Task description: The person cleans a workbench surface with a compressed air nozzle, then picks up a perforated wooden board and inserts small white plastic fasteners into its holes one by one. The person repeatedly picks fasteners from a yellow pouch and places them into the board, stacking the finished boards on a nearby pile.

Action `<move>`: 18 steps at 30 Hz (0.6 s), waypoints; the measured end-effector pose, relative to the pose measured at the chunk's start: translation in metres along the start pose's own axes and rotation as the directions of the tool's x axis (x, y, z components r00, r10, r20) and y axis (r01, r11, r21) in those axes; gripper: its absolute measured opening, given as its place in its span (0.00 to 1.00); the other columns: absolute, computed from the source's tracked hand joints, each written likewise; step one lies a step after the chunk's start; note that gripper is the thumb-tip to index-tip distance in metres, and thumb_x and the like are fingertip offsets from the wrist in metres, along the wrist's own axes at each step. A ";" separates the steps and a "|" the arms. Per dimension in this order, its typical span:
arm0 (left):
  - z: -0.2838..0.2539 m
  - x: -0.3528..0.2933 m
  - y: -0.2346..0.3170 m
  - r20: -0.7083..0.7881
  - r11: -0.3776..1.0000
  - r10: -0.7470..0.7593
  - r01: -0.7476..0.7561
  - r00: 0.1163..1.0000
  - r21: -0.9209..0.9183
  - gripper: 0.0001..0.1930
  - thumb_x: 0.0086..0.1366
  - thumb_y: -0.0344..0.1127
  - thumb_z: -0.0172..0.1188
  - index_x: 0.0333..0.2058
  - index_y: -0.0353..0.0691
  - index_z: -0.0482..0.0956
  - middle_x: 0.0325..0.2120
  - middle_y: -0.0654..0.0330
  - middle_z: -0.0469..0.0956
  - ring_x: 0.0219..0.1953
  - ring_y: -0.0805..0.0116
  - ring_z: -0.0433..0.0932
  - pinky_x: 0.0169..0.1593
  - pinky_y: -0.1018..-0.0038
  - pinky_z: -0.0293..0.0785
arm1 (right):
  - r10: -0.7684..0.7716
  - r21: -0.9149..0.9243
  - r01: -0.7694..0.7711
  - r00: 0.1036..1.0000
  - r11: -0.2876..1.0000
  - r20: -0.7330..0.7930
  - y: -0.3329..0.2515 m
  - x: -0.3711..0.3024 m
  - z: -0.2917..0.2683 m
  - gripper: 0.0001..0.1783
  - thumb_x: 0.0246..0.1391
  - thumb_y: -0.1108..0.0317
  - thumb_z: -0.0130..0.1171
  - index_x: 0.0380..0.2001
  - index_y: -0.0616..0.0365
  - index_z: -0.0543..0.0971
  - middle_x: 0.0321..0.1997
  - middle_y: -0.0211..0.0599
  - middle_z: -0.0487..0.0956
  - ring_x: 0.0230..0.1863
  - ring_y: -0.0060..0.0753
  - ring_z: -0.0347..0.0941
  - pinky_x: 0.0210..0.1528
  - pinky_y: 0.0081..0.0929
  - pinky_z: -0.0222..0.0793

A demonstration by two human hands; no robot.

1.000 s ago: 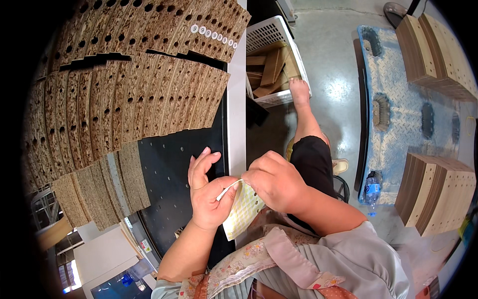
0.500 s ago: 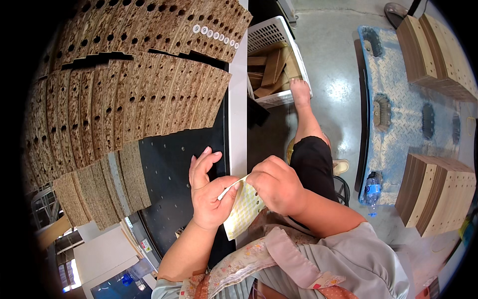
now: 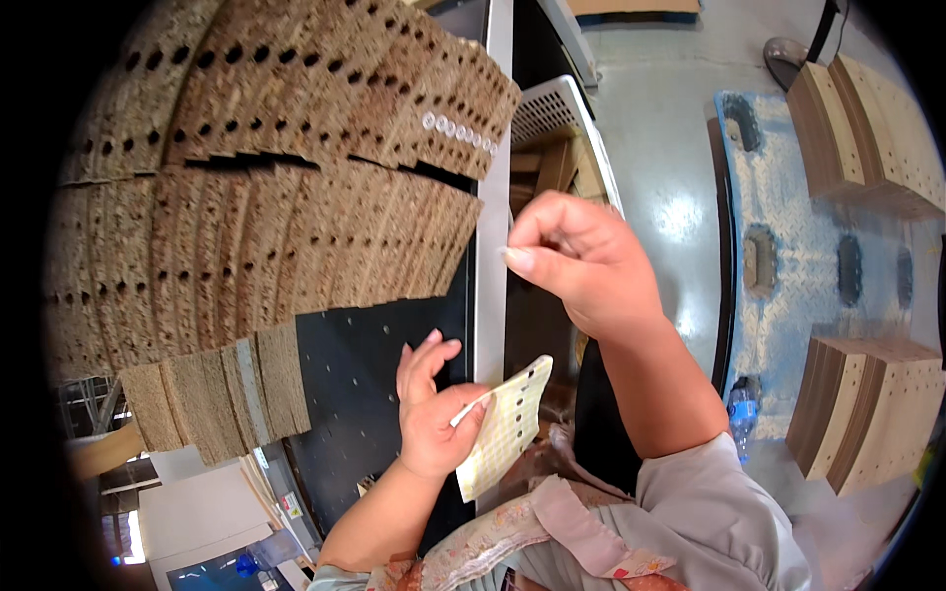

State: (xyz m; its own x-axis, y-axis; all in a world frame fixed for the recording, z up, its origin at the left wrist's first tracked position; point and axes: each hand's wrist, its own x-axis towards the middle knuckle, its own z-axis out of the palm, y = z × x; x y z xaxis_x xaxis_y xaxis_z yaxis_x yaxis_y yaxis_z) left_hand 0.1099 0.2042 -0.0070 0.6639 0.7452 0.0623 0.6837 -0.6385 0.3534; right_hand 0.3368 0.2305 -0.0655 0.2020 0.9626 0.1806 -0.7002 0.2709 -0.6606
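A yellow-and-white checked sticker sheet [image 3: 505,433] with dark round spots along one side is pinched by the thumb of my left hand [image 3: 434,433]; its other fingers are raised. My right hand [image 3: 603,268] is lifted over the light table edge, away from the sheet, thumb and forefinger together. Whatever lies at those fingertips is too small to make out. To the left stand rows of particleboard panels [image 3: 246,231] on edge, with drilled holes. Several round white stickers [image 3: 459,134] sit in a line on the panels at the far right of the back row.
The black tabletop [image 3: 379,379] shows in front of the panels. Beyond the table edge is a white plastic crate [image 3: 554,110] with brown board pieces. On the right, a blue metal platform [image 3: 793,325] bears board stacks [image 3: 867,409]; a water bottle [image 3: 742,404] is at its near edge.
My right hand has left the sticker sheet and moved up and forward, now partly covering the crate. My left hand keeps hold of the sheet. The view has shifted slightly.
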 end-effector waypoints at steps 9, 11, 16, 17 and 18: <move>0.000 0.000 -0.001 0.010 1.000 0.013 -0.014 1.000 0.014 0.07 0.44 0.29 0.66 0.25 0.46 0.83 0.50 0.55 0.68 0.59 0.50 0.64 0.61 0.42 0.49 | -0.282 -0.426 0.249 0.959 0.870 -0.015 -0.024 0.075 0.022 0.03 0.47 0.74 0.59 0.27 0.62 0.75 0.29 0.34 0.71 0.28 0.28 0.69 0.32 0.25 0.66; 0.000 0.000 -0.001 0.008 1.000 0.017 -0.017 1.000 0.014 0.07 0.44 0.29 0.66 0.25 0.47 0.83 0.50 0.55 0.68 0.58 0.50 0.64 0.60 0.42 0.50 | -0.317 -0.461 0.278 0.948 0.843 -0.007 -0.023 0.081 0.023 0.03 0.47 0.75 0.58 0.26 0.62 0.75 0.29 0.35 0.71 0.29 0.29 0.69 0.32 0.26 0.66; -0.001 -0.001 -0.001 0.031 1.000 0.009 -0.008 0.999 -0.009 0.05 0.45 0.28 0.65 0.25 0.44 0.83 0.50 0.52 0.67 0.60 0.47 0.62 0.63 0.43 0.46 | -0.372 -0.538 0.320 0.928 0.779 0.013 -0.026 0.086 0.028 0.02 0.47 0.76 0.59 0.27 0.60 0.76 0.28 0.30 0.71 0.29 0.23 0.66 0.33 0.22 0.64; -0.001 -0.001 0.000 0.033 1.000 0.006 -0.006 0.999 -0.007 0.05 0.45 0.28 0.65 0.25 0.44 0.83 0.50 0.52 0.67 0.59 0.47 0.62 0.63 0.43 0.46 | -0.365 -0.545 0.311 0.931 0.779 0.009 -0.026 0.086 0.029 0.02 0.47 0.76 0.58 0.27 0.60 0.76 0.28 0.34 0.71 0.31 0.30 0.68 0.34 0.26 0.66; -0.001 0.000 0.000 0.034 1.000 0.003 -0.003 0.999 -0.005 0.06 0.45 0.28 0.65 0.25 0.44 0.83 0.50 0.52 0.68 0.59 0.47 0.62 0.63 0.43 0.46 | -0.357 -0.550 0.301 0.934 0.779 0.005 -0.026 0.087 0.030 0.02 0.46 0.76 0.58 0.26 0.60 0.76 0.28 0.38 0.72 0.32 0.37 0.70 0.34 0.30 0.67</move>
State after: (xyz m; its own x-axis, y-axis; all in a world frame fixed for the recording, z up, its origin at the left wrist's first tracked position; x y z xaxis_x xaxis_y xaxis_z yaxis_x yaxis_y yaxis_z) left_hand 0.1094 0.2041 -0.0060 0.6760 0.7362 0.0313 0.6802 -0.6398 0.3579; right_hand 0.3519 0.3075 -0.0106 0.4350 0.8026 0.4081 -0.1078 0.4964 -0.8614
